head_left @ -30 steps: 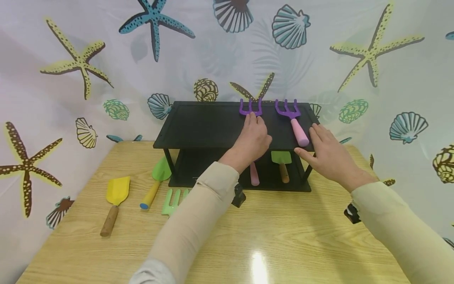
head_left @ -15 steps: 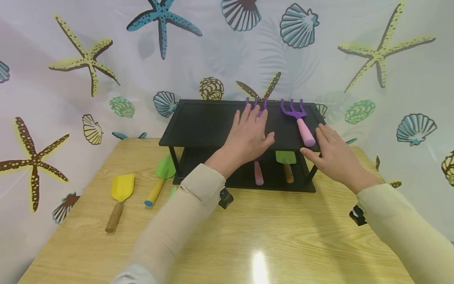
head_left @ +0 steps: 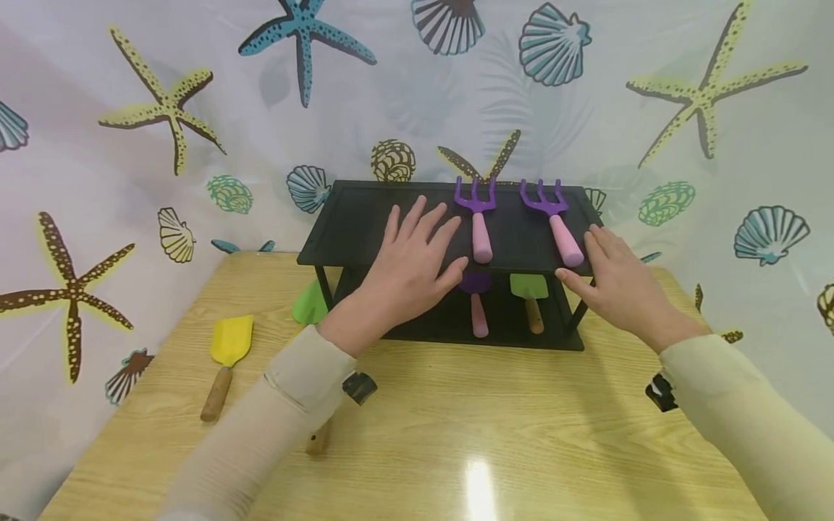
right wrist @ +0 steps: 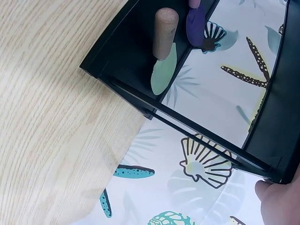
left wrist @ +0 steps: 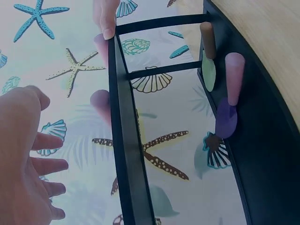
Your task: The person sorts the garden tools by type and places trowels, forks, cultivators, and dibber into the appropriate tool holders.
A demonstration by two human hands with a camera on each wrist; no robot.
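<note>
A black two-tier shelf (head_left: 365, 224) stands at the back of the table. Two hand forks with purple tines and pink handles lie on its top, a left fork (head_left: 481, 239) and a right fork (head_left: 565, 242). My left hand (head_left: 407, 275), fingers spread and holding nothing, is over the top tier's front edge, left of the left fork. My right hand (head_left: 619, 289) rests at the shelf's right front corner, fingers straight, beside the right fork. On the lower tier lie a purple-bladed tool (head_left: 478, 318) with a pink handle and a green shovel (head_left: 529, 288) with a wooden handle.
A yellow shovel (head_left: 231, 340) lies on the wooden table (head_left: 521, 427) at left. Behind my left forearm, a green trowel (head_left: 309, 304) is partly hidden, and a wooden handle (head_left: 318, 439) shows below the sleeve. A patterned cloth (head_left: 404, 94) hangs behind the shelf.
My left hand has let go of the left fork, spread its fingers and moved left, leaving the fork on the top tier. The right hand stays at the corner. The view has shifted slightly.
</note>
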